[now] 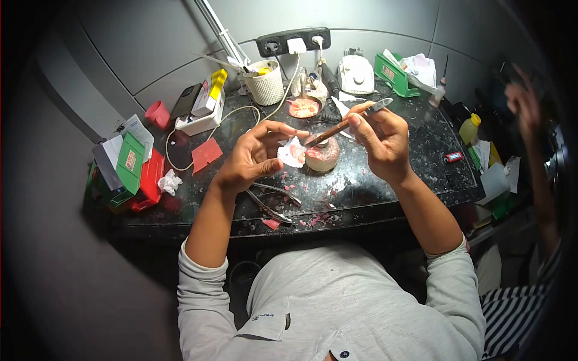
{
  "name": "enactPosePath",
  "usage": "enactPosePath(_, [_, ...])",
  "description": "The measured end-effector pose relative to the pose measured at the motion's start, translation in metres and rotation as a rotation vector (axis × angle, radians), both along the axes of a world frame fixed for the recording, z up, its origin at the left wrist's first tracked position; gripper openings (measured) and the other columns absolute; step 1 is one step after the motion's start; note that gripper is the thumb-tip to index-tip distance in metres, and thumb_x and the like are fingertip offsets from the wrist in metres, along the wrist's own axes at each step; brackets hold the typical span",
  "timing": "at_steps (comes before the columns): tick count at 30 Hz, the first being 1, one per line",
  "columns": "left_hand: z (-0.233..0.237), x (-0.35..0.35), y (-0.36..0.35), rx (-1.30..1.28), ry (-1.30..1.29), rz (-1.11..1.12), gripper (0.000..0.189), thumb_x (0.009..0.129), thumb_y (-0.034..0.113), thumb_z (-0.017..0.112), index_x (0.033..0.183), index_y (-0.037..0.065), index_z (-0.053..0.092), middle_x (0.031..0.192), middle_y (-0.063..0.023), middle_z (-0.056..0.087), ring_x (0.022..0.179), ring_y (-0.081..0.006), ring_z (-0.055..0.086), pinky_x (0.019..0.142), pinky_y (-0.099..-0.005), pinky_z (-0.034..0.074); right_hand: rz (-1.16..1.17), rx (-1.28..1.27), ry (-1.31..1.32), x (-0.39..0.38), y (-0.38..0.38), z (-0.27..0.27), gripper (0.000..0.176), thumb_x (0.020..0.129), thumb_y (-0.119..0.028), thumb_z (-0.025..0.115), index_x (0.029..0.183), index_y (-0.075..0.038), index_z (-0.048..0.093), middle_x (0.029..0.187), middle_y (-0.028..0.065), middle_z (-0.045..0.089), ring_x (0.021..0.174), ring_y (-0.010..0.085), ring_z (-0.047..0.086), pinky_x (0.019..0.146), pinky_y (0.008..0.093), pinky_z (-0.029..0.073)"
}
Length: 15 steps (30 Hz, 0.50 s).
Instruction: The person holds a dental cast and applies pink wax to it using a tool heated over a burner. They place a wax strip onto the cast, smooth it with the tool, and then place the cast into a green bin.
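Note:
My left hand [250, 154] holds a small white plaster dental cast [288, 157] with pink wax on it, between thumb and fingers. My right hand [384, 141] grips a wax knife [337, 129] with a brown handle; its metal end shows above my fingers. The knife slants down to the left, and its lower end is right at the edge of the cast. Just behind and below that end stands a round spirit burner [322, 159] smeared with pink wax, on the dark, speckled bench [373, 195].
Pliers-like metal tools [271, 204] and a red wax sheet [206, 155] lie on the bench. Behind are a wax-filled dish [304, 107], a white woven pot [265, 84] and a white control box [356, 75]. Green boxes [397, 75] flank the bench; another person's hand [524, 102] appears at right.

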<state>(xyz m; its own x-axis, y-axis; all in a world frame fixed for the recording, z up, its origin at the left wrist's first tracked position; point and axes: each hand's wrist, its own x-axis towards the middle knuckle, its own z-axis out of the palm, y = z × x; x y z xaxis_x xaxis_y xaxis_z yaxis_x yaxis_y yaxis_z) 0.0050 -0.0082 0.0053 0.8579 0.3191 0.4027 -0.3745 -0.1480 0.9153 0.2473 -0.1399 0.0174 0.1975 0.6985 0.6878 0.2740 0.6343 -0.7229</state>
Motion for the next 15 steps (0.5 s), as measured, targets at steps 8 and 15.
enactPosePath(8, [0.002,-0.001,-0.001,0.006,0.006,0.004,0.059,0.085,0.021,0.081,0.131,0.002,0.05,0.139,-0.0223,0.056,0.13,-0.0248,0.053,0.106,-0.038,0.046,0.025,-0.032,0.055,0.001,0.001,0.001,0.016,0.097,-0.01,0.066,0.098,0.005,0.067,0.075,-0.0002,0.064,0.066,0.003,0.055,0.058,0.0194,0.041])
enactPosePath(15, [0.002,-0.001,0.0,0.034,-0.014,0.023,0.057,0.086,0.022,0.081,0.13,0.002,0.051,0.138,-0.0221,0.057,0.131,-0.0248,0.052,0.108,-0.0384,0.043,-0.184,-0.001,0.138,0.029,0.008,0.005,0.014,0.096,-0.01,0.066,0.094,0.003,0.069,0.075,-0.0006,0.065,0.065,0.0023,0.054,0.056,0.0199,0.04])
